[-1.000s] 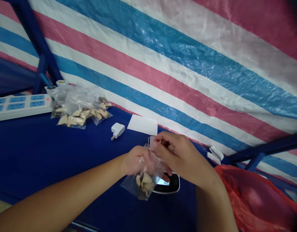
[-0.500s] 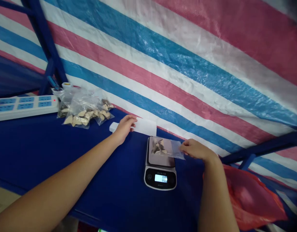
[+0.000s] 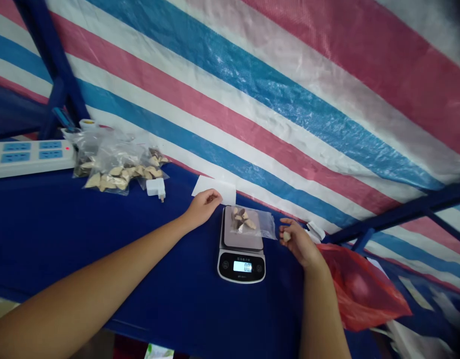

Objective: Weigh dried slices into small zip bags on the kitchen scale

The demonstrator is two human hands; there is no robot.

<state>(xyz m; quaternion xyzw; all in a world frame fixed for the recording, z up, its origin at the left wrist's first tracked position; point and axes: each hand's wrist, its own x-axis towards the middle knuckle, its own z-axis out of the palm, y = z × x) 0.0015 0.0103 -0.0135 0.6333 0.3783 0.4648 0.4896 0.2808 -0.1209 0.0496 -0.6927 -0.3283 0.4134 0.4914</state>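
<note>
A kitchen scale (image 3: 241, 243) with a lit display reading 0.0 stands in the middle of the blue table. On its plate lies a clear plastic bag (image 3: 266, 224) with several pale and dark chunks inside, its flat end hanging over the right side. My left hand (image 3: 204, 207) is closed, fingertips together by the scale's back left corner, in front of a white sheet of paper (image 3: 218, 189); what they pinch, if anything, is hidden. Just right of the bag, apart from it, my right hand (image 3: 299, 242) curls its fingers around a small pale chunk (image 3: 287, 236).
Filled clear bags (image 3: 115, 164) are heaped at the back left, beside a white power strip (image 3: 31, 158) and a small white plug adapter (image 3: 156, 188). A red plastic bag (image 3: 359, 284) sits right of my right arm. Striped sheeting (image 3: 230, 109) slopes behind the table.
My right hand has let go of the clear bag's end and turned, showing a pale chunk in its fingers. My left hand has shifted right along the paper, towards the scale. The view has moved slightly.
</note>
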